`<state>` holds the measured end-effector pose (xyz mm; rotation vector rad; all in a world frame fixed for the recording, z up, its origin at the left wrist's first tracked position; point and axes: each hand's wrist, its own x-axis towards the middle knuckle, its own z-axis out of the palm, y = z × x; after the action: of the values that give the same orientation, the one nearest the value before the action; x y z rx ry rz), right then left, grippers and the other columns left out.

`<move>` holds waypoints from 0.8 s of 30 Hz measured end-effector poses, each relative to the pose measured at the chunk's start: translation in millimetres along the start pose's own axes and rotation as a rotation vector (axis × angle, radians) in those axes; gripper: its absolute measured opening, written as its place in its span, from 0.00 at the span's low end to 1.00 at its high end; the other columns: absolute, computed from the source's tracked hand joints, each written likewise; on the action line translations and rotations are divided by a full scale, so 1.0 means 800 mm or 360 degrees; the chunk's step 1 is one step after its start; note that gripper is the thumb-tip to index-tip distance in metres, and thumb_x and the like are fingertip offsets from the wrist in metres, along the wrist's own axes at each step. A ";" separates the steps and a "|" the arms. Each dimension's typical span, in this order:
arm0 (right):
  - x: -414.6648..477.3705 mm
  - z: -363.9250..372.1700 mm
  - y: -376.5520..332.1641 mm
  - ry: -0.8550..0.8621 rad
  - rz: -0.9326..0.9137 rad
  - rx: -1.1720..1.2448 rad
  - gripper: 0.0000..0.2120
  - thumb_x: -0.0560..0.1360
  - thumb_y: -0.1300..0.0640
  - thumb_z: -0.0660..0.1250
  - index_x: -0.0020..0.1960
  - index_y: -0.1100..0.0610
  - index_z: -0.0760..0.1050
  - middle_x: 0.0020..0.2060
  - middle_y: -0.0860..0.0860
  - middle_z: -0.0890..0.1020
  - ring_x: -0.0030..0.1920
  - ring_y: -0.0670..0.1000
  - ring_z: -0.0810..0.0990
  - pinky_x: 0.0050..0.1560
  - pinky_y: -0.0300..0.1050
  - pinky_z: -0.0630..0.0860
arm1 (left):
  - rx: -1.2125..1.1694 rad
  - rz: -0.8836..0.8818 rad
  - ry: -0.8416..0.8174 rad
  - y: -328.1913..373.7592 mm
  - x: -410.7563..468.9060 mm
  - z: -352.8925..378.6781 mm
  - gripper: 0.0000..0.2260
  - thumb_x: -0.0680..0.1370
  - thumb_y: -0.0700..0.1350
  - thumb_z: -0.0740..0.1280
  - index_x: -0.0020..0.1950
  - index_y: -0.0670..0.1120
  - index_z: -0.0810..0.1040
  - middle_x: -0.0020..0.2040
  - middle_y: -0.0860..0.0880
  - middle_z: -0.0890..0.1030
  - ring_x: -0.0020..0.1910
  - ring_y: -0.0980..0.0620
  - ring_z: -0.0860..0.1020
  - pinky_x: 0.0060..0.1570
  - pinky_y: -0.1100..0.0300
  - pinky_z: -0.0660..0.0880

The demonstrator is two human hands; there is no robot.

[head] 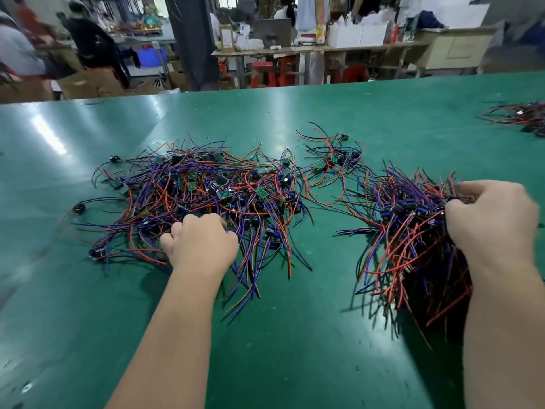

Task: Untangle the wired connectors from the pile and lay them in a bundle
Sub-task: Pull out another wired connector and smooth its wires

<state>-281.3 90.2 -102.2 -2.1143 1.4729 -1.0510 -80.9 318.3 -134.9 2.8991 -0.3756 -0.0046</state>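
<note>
On my screen I see of the person only the two arms, from the lower edge of the view up to the fingers. The bare left hand (pixel 203 243) continues into a long, slim, uncovered left forearm (pixel 171 335). The bare right hand (pixel 495 225) looks broader in the wide lens, and its uncovered right forearm (pixel 504 335) is a thick column in the lower right corner. The outer edge of this hand is a little blurred.

A tangled pile (pixel 206 196) of red, blue and black wired connectors is spread flat at centre left of the frame. A gathered bundle (pixel 413 231) is seen at the right, its wires fanned downward.
</note>
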 end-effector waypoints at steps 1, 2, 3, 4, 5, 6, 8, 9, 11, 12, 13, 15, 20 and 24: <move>-0.002 0.001 -0.003 0.0039 -0.0057 0.0023 0.17 0.69 0.64 0.65 0.57 0.61 0.80 0.52 0.62 0.82 0.54 0.64 0.78 0.59 0.55 0.73 | -0.0013 -0.0007 0.0025 -0.001 0.002 0.001 0.11 0.77 0.52 0.62 0.56 0.54 0.79 0.57 0.46 0.75 0.60 0.43 0.70 0.60 0.48 0.62; -0.004 0.002 -0.006 0.0071 -0.0111 0.0053 0.16 0.70 0.62 0.65 0.57 0.61 0.80 0.52 0.62 0.82 0.54 0.64 0.78 0.59 0.54 0.73 | -0.0056 -0.0004 0.0064 -0.001 0.003 0.002 0.11 0.77 0.52 0.62 0.56 0.54 0.80 0.55 0.47 0.76 0.60 0.43 0.70 0.60 0.48 0.61; -0.005 0.003 -0.008 0.0092 -0.0159 0.0082 0.15 0.71 0.61 0.65 0.57 0.61 0.81 0.52 0.62 0.82 0.54 0.63 0.79 0.58 0.53 0.72 | -0.0125 0.0006 0.0122 0.000 0.004 0.004 0.12 0.77 0.52 0.62 0.56 0.54 0.81 0.55 0.47 0.76 0.59 0.44 0.70 0.60 0.47 0.61; -0.007 0.005 -0.010 0.0105 -0.0209 0.0113 0.15 0.71 0.61 0.65 0.57 0.61 0.81 0.52 0.62 0.82 0.54 0.62 0.79 0.58 0.52 0.72 | -0.0214 0.0023 0.0204 0.002 0.004 0.004 0.13 0.77 0.52 0.62 0.58 0.53 0.80 0.56 0.48 0.76 0.59 0.45 0.71 0.61 0.47 0.61; -0.009 0.006 -0.013 0.0115 -0.0257 0.0140 0.15 0.72 0.61 0.65 0.56 0.61 0.81 0.52 0.62 0.82 0.54 0.62 0.79 0.58 0.50 0.72 | -0.0327 0.0048 0.0312 0.003 0.003 0.005 0.14 0.77 0.52 0.63 0.60 0.53 0.80 0.57 0.48 0.76 0.58 0.46 0.72 0.61 0.47 0.60; -0.011 0.007 -0.014 0.0131 -0.0306 0.0161 0.14 0.71 0.61 0.65 0.56 0.61 0.81 0.51 0.62 0.82 0.53 0.61 0.79 0.58 0.48 0.71 | -0.0479 0.0084 0.0444 0.006 0.001 0.004 0.15 0.77 0.51 0.64 0.62 0.51 0.79 0.59 0.48 0.75 0.57 0.47 0.72 0.61 0.48 0.60; -0.016 0.009 -0.019 0.0162 -0.0387 0.0207 0.14 0.71 0.62 0.65 0.55 0.62 0.81 0.50 0.60 0.82 0.52 0.60 0.79 0.56 0.45 0.70 | -0.0904 0.0229 0.0720 0.011 -0.002 -0.001 0.15 0.77 0.47 0.67 0.63 0.46 0.78 0.59 0.47 0.74 0.51 0.51 0.73 0.61 0.55 0.62; -0.019 0.010 -0.023 0.0157 -0.0395 0.0265 0.13 0.71 0.62 0.65 0.54 0.61 0.82 0.49 0.59 0.83 0.49 0.57 0.79 0.54 0.43 0.70 | -0.1117 0.0343 0.0847 0.013 -0.004 -0.003 0.14 0.77 0.43 0.67 0.63 0.44 0.79 0.57 0.46 0.74 0.50 0.52 0.73 0.60 0.64 0.64; -0.026 0.013 -0.030 0.0033 -0.0328 0.0519 0.11 0.71 0.62 0.66 0.52 0.56 0.83 0.43 0.53 0.84 0.38 0.49 0.79 0.44 0.40 0.72 | -0.1449 0.0547 0.1007 0.017 -0.008 -0.008 0.13 0.77 0.37 0.68 0.60 0.43 0.80 0.54 0.47 0.75 0.52 0.55 0.74 0.56 0.75 0.66; -0.031 0.015 -0.035 -0.0093 -0.0287 0.0660 0.10 0.72 0.61 0.66 0.50 0.53 0.83 0.39 0.50 0.84 0.33 0.45 0.77 0.38 0.38 0.72 | -0.1606 0.0627 0.1002 0.020 -0.011 -0.011 0.12 0.77 0.36 0.67 0.59 0.44 0.80 0.54 0.48 0.76 0.52 0.56 0.76 0.56 0.73 0.68; -0.037 0.017 -0.041 -0.0268 -0.0241 0.0795 0.10 0.73 0.62 0.66 0.48 0.52 0.83 0.37 0.49 0.84 0.30 0.43 0.77 0.35 0.36 0.73 | -0.1765 0.0699 0.0940 0.024 -0.015 -0.014 0.12 0.77 0.36 0.68 0.58 0.47 0.81 0.53 0.49 0.77 0.52 0.56 0.77 0.55 0.70 0.71; -0.049 0.023 -0.054 -0.0777 -0.0034 0.1180 0.08 0.76 0.62 0.65 0.47 0.55 0.82 0.36 0.50 0.85 0.32 0.46 0.81 0.40 0.41 0.77 | -0.1998 0.0856 0.0756 0.035 -0.027 -0.019 0.13 0.76 0.36 0.68 0.57 0.51 0.80 0.53 0.52 0.77 0.52 0.55 0.79 0.52 0.67 0.74; -0.072 0.032 -0.073 -0.1758 0.0397 0.1715 0.17 0.73 0.44 0.61 0.48 0.56 0.79 0.36 0.53 0.84 0.34 0.50 0.82 0.40 0.43 0.76 | -0.1887 0.1380 0.0160 0.064 -0.068 -0.017 0.13 0.72 0.38 0.70 0.55 0.48 0.82 0.52 0.51 0.79 0.54 0.53 0.78 0.57 0.58 0.74; -0.066 0.027 -0.070 -0.1618 0.0462 0.2027 0.09 0.67 0.56 0.68 0.44 0.60 0.81 0.34 0.54 0.82 0.31 0.48 0.80 0.33 0.37 0.77 | -0.1720 0.1591 -0.0197 0.071 -0.084 -0.015 0.11 0.71 0.37 0.71 0.52 0.43 0.84 0.50 0.49 0.79 0.53 0.58 0.78 0.58 0.67 0.70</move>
<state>-238.8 158.0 -99.8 -1.0738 0.3348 -0.3934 -159.6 283.8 -112.7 1.4543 -1.2938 -0.1649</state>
